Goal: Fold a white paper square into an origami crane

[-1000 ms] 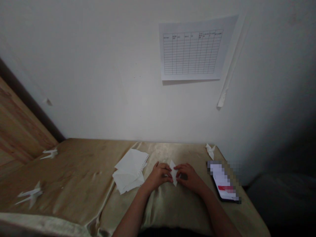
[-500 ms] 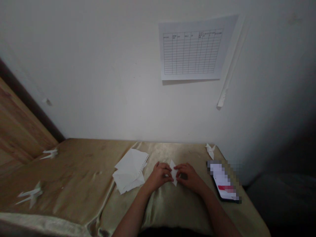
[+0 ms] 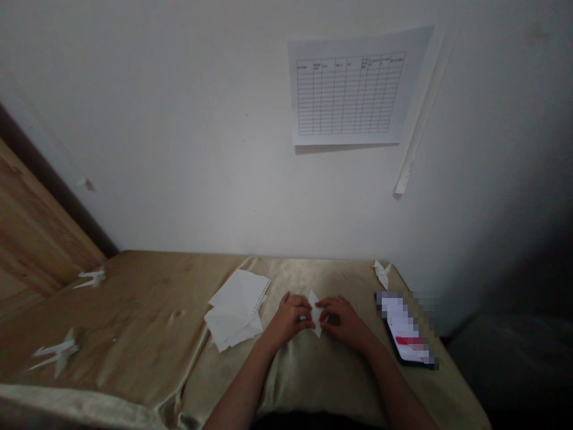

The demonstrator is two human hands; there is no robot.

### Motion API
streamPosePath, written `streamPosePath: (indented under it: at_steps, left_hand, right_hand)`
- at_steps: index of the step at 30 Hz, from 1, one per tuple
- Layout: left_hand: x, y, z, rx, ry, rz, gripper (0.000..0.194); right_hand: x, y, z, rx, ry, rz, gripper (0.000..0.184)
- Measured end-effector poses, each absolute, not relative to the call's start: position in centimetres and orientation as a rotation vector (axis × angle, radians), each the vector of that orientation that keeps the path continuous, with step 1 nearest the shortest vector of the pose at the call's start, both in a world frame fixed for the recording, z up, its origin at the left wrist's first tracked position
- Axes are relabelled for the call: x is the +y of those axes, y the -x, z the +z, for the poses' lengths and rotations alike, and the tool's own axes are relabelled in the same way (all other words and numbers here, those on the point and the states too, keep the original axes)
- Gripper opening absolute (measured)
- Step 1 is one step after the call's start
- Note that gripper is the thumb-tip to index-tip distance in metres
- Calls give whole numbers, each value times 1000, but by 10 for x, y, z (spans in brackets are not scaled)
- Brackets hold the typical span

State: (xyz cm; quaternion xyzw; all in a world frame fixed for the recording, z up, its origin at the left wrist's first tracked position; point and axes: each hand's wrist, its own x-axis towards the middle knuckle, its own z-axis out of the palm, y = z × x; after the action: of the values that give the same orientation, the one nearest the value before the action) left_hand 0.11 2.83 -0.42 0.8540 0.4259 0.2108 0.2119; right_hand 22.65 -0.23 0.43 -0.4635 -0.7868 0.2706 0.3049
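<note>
- The folded white paper [image 3: 316, 314] stands out as a narrow, kite-like shape with a sharp point at the top and another at the bottom. Its layered creases look crisp, though the dim light hides the finer folds.
- It sits between the two hands, low on the shiny tan cloth [image 3: 322, 364], and its lower tip hangs just below them.
- The left hand [image 3: 291, 317] is curled, with its fingertips [image 3: 308, 319] pressed against the paper's left edge.
- The right hand [image 3: 342, 322] is curled the same way, with its fingertips [image 3: 320, 316] against the right edge. Together the hands seem to pinch the paper from both sides, but the view is too poor to be sure how firm the grip is.
- A loose stack of white sheets [image 3: 235, 310], one with a perforated edge, lies just left of the left hand.
- A phone [image 3: 405, 329] with a blurred screen lies right of the right hand.
- A small paper bird [image 3: 382, 275] sits at the far edge of the cloth, and two more [image 3: 92, 278] [image 3: 58, 352] lie well off to the left.
- A printed grid chart [image 3: 349, 89] is fixed to the wall [image 3: 179, 149] above, beside a hanging white strip [image 3: 414, 143].
</note>
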Motion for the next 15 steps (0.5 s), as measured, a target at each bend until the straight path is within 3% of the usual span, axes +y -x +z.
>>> streamPosePath:
  at_steps: [10,15]
  left_hand:
    - [29,-7,-7,1216,-2401,620,10]
    - [30,-9,-10,1242,-2378,661,6]
  right_hand:
    - [-1,-227,2,-2066,1184,711,7]
    - [0,-228,-2,-2008,1173,768,19]
